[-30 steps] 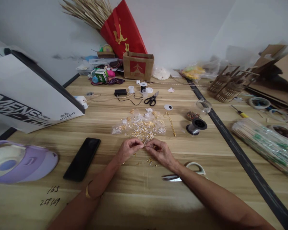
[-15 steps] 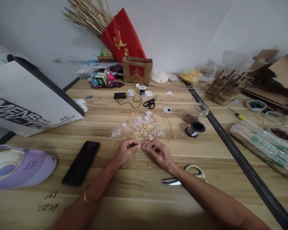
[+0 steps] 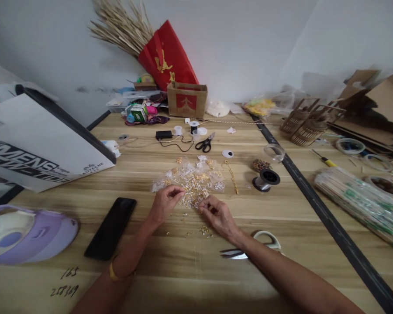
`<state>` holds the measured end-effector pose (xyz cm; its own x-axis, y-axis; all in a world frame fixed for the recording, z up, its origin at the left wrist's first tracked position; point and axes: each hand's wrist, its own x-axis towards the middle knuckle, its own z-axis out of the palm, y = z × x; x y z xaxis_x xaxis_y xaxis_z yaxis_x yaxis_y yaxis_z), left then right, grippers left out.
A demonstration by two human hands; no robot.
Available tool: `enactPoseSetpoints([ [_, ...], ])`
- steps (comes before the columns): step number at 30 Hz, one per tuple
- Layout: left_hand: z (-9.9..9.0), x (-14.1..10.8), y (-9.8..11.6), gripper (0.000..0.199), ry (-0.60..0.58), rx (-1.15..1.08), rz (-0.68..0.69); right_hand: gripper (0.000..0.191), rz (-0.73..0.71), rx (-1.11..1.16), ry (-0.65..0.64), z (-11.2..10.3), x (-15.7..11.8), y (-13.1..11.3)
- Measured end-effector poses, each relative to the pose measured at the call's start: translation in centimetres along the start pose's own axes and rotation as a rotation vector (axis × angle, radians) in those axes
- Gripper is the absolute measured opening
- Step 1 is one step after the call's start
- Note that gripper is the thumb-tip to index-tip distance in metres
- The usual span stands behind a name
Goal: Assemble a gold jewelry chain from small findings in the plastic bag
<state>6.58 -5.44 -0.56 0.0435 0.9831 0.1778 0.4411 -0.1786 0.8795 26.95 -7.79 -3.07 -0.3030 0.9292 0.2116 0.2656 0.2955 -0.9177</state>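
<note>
A pile of gold and silver jewelry findings (image 3: 196,185), partly in clear bags, lies on the wooden table (image 3: 170,279). My left hand (image 3: 166,201) is at the pile's near left edge, thumb and fingertips pinched together; anything between them is too small to make out. At the near right edge, my right hand (image 3: 218,214) has its fingers curled and pinched, with its tips close to the pieces. A thin gold chain (image 3: 180,214) lies on the wood between the hands. Nearer to me is a small group of gold pieces (image 3: 203,230).
Light-handled scissors (image 3: 265,240) lie under my right forearm. A black phone (image 3: 110,229) and a purple visor (image 3: 49,235) are at left. Beyond the pile are black scissors (image 3: 205,143); to its right stand a wire spool (image 3: 266,179) and a gold chain bracelet (image 3: 232,176).
My left hand has moved left, away from my right hand, widening the gap between them. My right hand has barely moved. The view has tilted slightly upward.
</note>
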Motion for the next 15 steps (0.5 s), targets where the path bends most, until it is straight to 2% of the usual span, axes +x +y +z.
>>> enactPoseSetpoints([
  [7,0.5,0.8,0.1,0.010,-0.112,0.246,0.095,0.008,-0.016,-0.014,-0.023,-0.2,0.1,-0.3],
  [15,1.4,1.1,0.4,0.014,-0.229,0.634,0.187,0.010,-0.017,-0.004,-0.012,-0.2,0.1,-0.4],
])
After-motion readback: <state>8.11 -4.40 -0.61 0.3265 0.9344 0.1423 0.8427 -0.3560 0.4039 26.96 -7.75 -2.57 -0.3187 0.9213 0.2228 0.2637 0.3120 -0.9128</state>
